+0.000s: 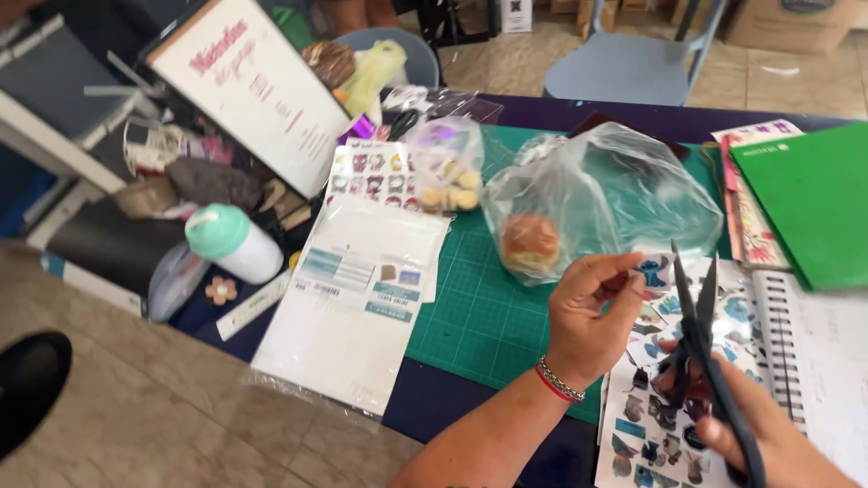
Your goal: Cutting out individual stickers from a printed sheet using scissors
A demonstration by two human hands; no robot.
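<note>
Gripping dark scissors (701,334), blades slightly parted, right hand (768,434) hovers over the sticker sheet (655,425); left hand (588,312) pinches 1 small cut piece, cutting mat (479,316) beneath.

Plastic bag (624,194) beyond sticker sheet (665,425)

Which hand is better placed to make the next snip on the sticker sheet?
Right. The right hand already holds the open scissors over the sticker sheet; the left hand pinches a small piece beside the blades.
</note>
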